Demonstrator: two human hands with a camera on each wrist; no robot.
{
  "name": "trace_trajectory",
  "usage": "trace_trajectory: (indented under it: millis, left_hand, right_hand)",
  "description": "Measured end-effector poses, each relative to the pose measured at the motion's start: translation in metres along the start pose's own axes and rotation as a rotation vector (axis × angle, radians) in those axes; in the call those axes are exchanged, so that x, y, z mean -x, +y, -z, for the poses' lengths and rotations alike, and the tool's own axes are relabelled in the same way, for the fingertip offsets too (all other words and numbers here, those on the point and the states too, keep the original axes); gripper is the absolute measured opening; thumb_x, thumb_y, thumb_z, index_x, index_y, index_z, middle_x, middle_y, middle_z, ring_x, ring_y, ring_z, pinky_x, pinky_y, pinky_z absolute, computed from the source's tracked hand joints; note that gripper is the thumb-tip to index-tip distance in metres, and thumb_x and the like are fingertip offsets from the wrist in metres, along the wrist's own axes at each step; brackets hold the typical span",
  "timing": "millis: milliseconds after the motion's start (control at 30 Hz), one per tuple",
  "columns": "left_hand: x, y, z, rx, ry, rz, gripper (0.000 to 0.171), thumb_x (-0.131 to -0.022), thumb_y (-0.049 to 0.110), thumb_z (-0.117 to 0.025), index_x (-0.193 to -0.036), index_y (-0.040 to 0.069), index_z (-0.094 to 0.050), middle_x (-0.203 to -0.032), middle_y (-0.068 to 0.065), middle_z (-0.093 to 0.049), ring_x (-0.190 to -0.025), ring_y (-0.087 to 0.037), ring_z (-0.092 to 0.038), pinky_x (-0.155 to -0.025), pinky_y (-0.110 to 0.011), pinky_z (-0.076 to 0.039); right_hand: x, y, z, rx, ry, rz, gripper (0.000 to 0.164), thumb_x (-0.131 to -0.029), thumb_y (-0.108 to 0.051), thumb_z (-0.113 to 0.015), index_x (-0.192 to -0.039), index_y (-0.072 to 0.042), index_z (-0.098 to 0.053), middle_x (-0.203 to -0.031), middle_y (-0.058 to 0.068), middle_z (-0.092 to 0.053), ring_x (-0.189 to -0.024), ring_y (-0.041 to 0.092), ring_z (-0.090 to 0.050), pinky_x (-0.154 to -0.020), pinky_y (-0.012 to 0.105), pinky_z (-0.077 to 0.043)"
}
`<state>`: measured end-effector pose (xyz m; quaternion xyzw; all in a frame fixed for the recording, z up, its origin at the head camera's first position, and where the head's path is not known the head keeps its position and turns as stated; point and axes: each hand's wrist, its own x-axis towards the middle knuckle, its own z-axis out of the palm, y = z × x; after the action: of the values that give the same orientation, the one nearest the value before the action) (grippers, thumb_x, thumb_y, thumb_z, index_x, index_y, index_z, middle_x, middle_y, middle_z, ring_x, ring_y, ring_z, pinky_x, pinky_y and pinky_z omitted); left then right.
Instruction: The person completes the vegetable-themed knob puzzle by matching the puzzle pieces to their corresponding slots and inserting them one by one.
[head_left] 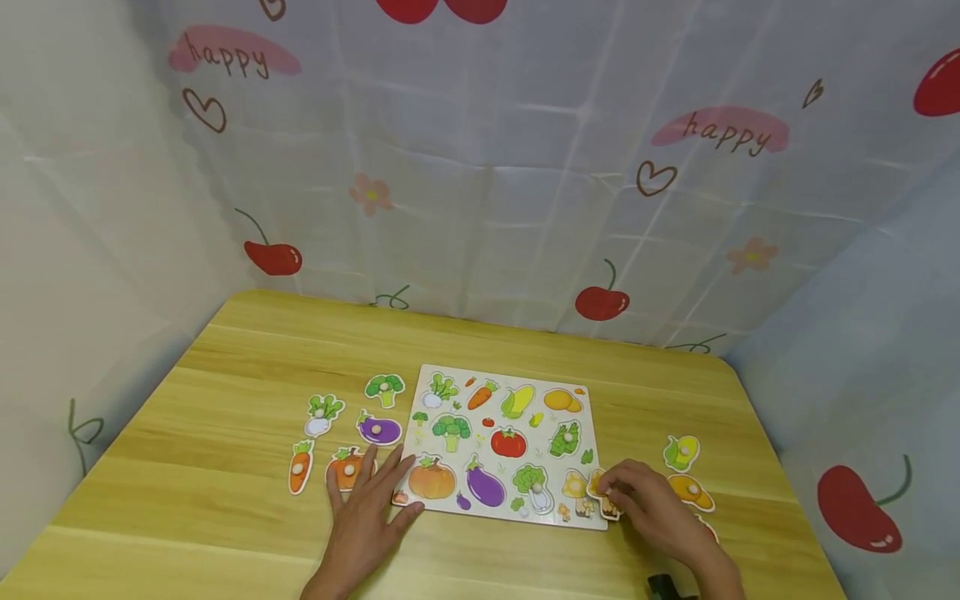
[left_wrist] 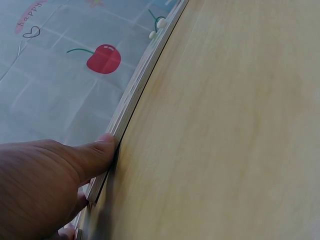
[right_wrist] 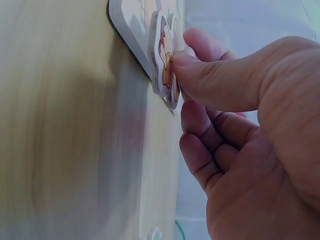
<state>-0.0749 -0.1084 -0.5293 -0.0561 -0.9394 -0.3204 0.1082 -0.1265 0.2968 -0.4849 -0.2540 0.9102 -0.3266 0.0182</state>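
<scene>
A vegetable puzzle board lies on the table. My right hand pinches the knob of a mushroom puzzle piece between thumb and finger. The piece is tilted at the board's lower right corner, just right of the printed mushroom picture. With fingers spread, my left hand rests at the board's lower left corner; its thumb touches the board's edge. A knobbed pumpkin piece lies partly under the left fingers. Seated in the board are a leafy cabbage piece and a green asparagus piece.
Left of the board lie broccoli, radish, eggplant and carrot pieces. To its right are corn and potato pieces, plus a red-edged piece mostly hidden by my right arm. A dark object shows at the bottom.
</scene>
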Motion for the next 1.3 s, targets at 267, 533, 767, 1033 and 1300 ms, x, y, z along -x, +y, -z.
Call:
trace_trajectory:
  millis: [267,533,767,1033,1300]
  left_hand:
    - [-0.001,0.003,0.002,0.005,-0.001,0.001,0.064,-0.081,0.033,-0.081,-0.139,0.016,-0.060,-0.152,-0.009,-0.050,-0.148,-0.044,-0.029,-0.110,-0.077,0.005]
    - [-0.001,0.002,0.002,0.009,0.000,-0.007,0.064,-0.081,0.034,-0.080,-0.139,0.016,-0.060,-0.152,-0.008,-0.049,-0.148,-0.044,-0.029,-0.110,-0.077,0.004]
    - [0.000,0.002,0.002,0.020,0.005,-0.001,0.064,-0.081,0.033,-0.081,-0.139,0.016,-0.060,-0.152,-0.008,-0.049,-0.148,-0.044,-0.029,-0.110,-0.077,0.005]
    - [0.000,0.004,0.002,0.038,0.016,-0.001,0.064,-0.081,0.032,-0.081,-0.139,0.015,-0.060,-0.152,-0.009,-0.049,-0.147,-0.046,-0.030,-0.110,-0.077,0.005]
    - [0.000,0.003,0.002,0.031,0.012,0.000,0.064,-0.081,0.031,-0.081,-0.139,0.015,-0.060,-0.152,-0.009,-0.049,-0.147,-0.046,-0.030,-0.110,-0.077,0.005]
  right_hand:
    - [-0.011,-0.003,-0.007,-0.006,-0.052,-0.012,0.024,-0.091,0.003,-0.067,-0.097,-0.020,-0.067,-0.097,-0.010,-0.064,-0.087,0.003,-0.054,-0.075,0.024,-0.050]
    - [-0.017,-0.008,-0.012,-0.012,-0.109,-0.034,0.023,-0.094,-0.001,-0.065,-0.097,-0.023,-0.066,-0.098,-0.012,-0.064,-0.089,0.003,-0.053,-0.079,0.025,-0.049]
    - [-0.021,-0.011,-0.014,-0.002,-0.118,-0.037,0.015,-0.096,-0.009,-0.065,-0.096,-0.024,-0.066,-0.096,-0.009,-0.064,-0.087,0.004,-0.051,-0.076,0.026,-0.046]
    - [-0.023,-0.011,-0.017,0.001,-0.128,-0.056,0.017,-0.096,-0.007,-0.066,-0.095,-0.024,-0.067,-0.094,-0.012,-0.062,-0.086,0.004,-0.050,-0.075,0.025,-0.045]
    - [-0.021,-0.012,-0.019,-0.014,-0.139,-0.050,0.016,-0.096,-0.008,-0.065,-0.096,-0.024,-0.066,-0.094,-0.013,-0.061,-0.085,0.003,-0.048,-0.073,0.023,-0.044]
